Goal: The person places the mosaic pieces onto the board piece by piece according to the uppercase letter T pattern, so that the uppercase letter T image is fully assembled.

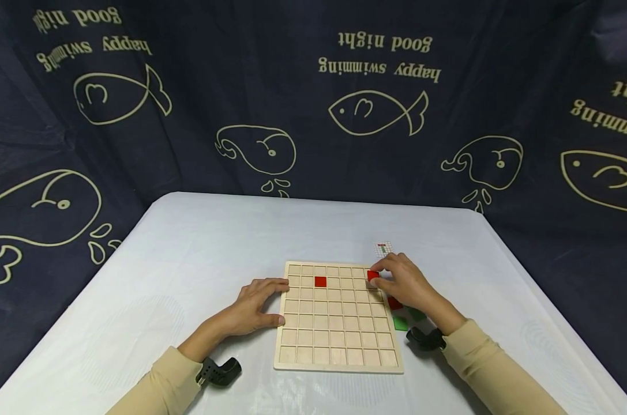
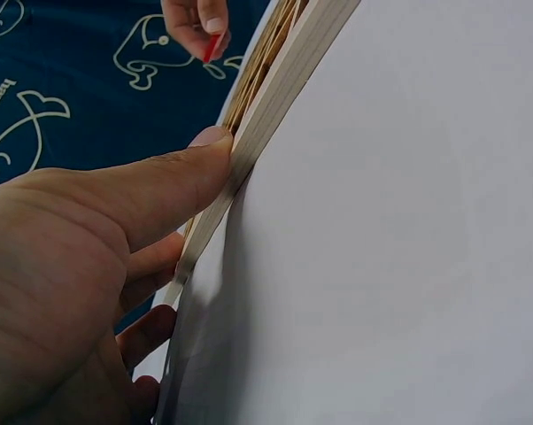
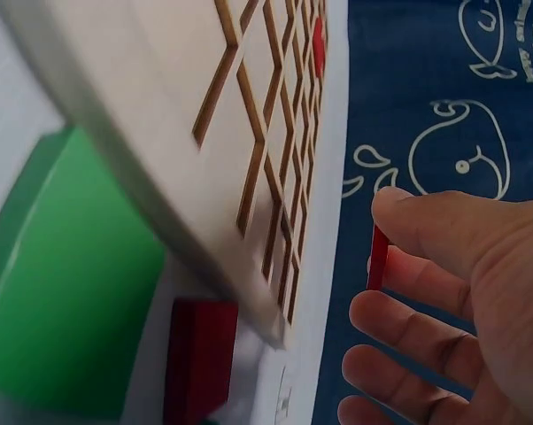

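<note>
Smooth, matt wooden grid board (image 1: 339, 358).

White-covered table (image 1: 188, 248), far corners rounded, faint circular patterns in the covering. Lying flat on it, toward the near side: 1 square pale-wood board (image 1: 344, 321), grid of 7 by 7 recessed cells. Just beside its right edge: 1 flat red tile (image 1: 394, 303) and 2 flat green tiles (image 1: 400, 324), 1 partly hidden. Near the far right corner: 1 small white gridded card (image 1: 383, 248), red and green marks.

Soft light, faint shadows (wooden board (image 3: 151, 124) blurry up close).
</note>
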The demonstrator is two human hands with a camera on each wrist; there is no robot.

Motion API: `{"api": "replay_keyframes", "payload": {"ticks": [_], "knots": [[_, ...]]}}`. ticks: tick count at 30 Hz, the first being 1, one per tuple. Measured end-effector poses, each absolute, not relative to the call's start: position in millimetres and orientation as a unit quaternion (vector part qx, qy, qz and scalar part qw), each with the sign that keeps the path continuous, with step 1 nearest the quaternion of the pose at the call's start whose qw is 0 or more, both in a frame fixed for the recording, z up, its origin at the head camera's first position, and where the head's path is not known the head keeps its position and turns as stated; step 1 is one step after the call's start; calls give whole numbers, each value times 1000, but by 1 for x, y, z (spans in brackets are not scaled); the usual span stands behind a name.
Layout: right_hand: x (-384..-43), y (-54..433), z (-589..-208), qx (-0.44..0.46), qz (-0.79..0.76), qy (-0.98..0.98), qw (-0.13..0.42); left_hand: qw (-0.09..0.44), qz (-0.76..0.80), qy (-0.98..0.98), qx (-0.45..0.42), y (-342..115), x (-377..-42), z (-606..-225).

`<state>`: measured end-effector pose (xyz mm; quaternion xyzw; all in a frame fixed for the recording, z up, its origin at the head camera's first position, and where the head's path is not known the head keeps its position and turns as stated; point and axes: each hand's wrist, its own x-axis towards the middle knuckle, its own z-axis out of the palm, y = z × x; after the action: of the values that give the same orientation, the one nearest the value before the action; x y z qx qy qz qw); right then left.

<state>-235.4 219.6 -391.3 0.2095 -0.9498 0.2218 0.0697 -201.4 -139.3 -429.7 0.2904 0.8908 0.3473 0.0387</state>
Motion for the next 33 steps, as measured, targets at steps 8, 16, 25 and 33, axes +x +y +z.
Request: {"api": "replay_keyframes", "payload": {"ticks": [8, 16, 25, 33], "knots": [[-236, 208, -392, 233, 219, -945, 76, 34, 346, 891, 291, -139, -201, -430], [-238, 194, -392, 252, 225, -938, 74, 30, 345, 891, 293, -139, -201, -430], [-238, 177, -391, 258, 219, -939, 58, 32, 344, 892, 291, -139, -201, -429], [-240, 166, -391, 258, 205, -942, 60, 29, 343, 892, 293, -139, -201, -430]]}}
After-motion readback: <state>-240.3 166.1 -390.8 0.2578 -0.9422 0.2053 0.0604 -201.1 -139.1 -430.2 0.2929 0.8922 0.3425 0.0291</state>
